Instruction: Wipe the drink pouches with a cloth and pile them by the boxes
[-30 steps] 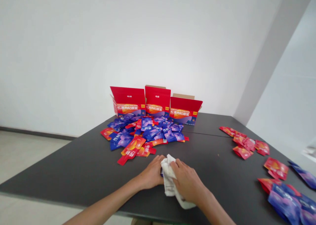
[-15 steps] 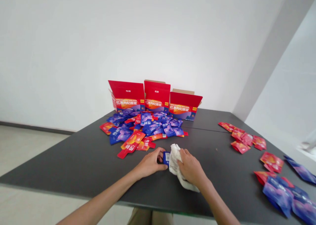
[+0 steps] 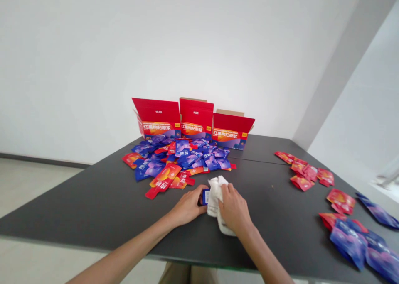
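Left hand: the left hand is curved, thumb and fingers set a little apart, and the blue packet is held between them by its left end.
Right hand: the white cloth is gripped by the right hand, whose fingers are bent closely over it; how tightly it is pressed cannot be told.
Blue packet: it is placed between the two hands, above the near part of the dark table; its right part is covered by the cloth.
Heap: beyond the hands, a heap of red and blue packets is spread before three red boxes, whose flaps are raised.
Right side: red packets and, nearer, blue packets are laid well apart from the heap.
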Available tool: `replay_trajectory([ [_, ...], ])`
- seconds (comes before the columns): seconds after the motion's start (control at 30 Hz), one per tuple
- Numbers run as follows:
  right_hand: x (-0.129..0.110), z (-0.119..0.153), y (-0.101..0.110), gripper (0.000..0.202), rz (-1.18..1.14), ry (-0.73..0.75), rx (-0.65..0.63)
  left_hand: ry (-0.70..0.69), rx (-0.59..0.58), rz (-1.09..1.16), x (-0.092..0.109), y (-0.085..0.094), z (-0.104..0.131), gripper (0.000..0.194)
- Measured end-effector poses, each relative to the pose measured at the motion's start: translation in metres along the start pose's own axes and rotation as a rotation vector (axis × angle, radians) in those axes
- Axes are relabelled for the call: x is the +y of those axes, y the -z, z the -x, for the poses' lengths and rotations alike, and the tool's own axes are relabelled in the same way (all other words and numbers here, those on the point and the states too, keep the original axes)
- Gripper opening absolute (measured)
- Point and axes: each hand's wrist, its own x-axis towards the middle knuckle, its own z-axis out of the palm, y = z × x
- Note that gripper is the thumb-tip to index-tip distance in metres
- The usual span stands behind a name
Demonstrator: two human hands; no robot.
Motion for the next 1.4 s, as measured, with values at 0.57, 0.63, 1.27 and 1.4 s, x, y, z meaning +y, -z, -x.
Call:
replay_trajectory([
  [0.57, 0.066, -0.014, -0.012, 0.018, -0.132, -0.327, 0.090, -0.100, 0.143, 0.113, 0.005, 0.022, 0.010, 0.036],
  [0.63, 0.075, -0.014, -0.013, 0.021, -0.194, -0.312, 0.092, -0.128, 0.261, 0.019, 0.001, 0.040, 0.007, 0.033],
  [1.27, 0.094, -0.017, -0.033, 0.024, -0.314, -0.174, 0.122, -0.161, 0.398, -0.632, -0.102, 0.125, -0.028, 0.031],
  [1.4, 0.107, -0.020, -0.027, 0.021, -0.280, -0.303, 0.152, -0.100, 0.323, -0.504, -0.078, 0.109, 0.003, 0.049],
])
